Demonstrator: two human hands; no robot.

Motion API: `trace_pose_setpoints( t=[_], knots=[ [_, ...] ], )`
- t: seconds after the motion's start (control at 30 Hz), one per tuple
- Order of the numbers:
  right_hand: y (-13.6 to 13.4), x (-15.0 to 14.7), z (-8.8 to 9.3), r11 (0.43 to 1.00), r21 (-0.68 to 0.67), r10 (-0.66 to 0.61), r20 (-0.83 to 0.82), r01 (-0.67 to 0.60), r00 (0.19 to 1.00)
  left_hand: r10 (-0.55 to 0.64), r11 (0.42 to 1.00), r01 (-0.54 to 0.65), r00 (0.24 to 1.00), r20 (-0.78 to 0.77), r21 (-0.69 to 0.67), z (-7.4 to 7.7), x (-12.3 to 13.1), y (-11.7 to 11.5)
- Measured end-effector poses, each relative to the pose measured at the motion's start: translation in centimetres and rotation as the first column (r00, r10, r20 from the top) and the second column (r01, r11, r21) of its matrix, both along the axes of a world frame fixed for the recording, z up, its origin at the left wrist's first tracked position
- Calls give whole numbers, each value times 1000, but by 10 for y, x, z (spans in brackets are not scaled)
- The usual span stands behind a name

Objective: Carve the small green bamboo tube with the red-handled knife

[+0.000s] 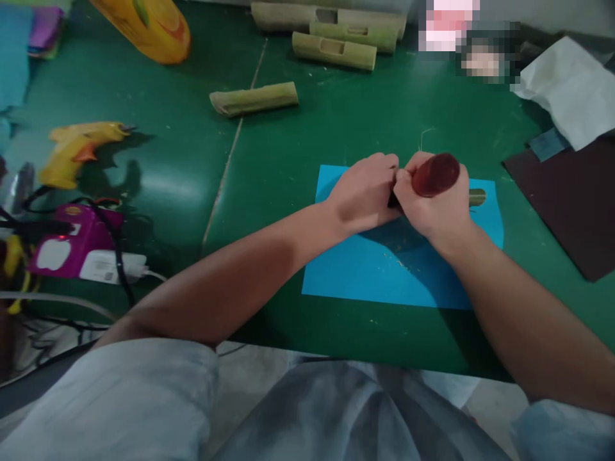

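Over a blue sheet [355,269] on the green table, my right hand [432,198] is closed around the dark red handle [436,174] of a tool whose working end is hidden. My left hand [368,192] touches it from the left, fingers wrapped round a bamboo piece mostly covered by both hands. The bamboo's end [477,196] shows to the right of my right hand. Small shavings [401,261] lie on the sheet below the hands.
Cut bamboo tubes [335,51] lie at the back, and a bamboo piece [257,100] nearer. At left are a yellow glue gun [81,148], a purple power block [77,240] with cables, and an orange bottle [154,29]. A dark board [571,198] and white cloth [571,89] are at right.
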State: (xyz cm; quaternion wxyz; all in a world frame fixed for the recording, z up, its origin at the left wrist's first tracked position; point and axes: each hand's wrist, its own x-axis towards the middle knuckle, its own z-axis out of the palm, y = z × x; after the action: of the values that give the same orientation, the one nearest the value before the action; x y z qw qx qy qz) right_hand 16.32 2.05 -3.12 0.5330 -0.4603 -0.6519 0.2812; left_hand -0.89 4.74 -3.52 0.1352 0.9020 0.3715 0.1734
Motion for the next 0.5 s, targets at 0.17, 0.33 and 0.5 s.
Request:
trace_pose_setpoints(
  t=[0.17, 0.33, 0.5],
  knots=[
    [-10, 5, 19, 989, -146, -39, -191, 11, 981, -35, 998, 37, 999, -39, 54, 8, -9, -6],
    [-13, 2, 27, 979, -205, -69, -257, 15, 964, -39, 997, 44, 996, -74, 61, 13, -12, -10],
    [-13, 5, 20, 995, -100, 15, -118, -27, 993, -52, 994, 59, 996, -76, 91, 7, -14, -10]
  ],
)
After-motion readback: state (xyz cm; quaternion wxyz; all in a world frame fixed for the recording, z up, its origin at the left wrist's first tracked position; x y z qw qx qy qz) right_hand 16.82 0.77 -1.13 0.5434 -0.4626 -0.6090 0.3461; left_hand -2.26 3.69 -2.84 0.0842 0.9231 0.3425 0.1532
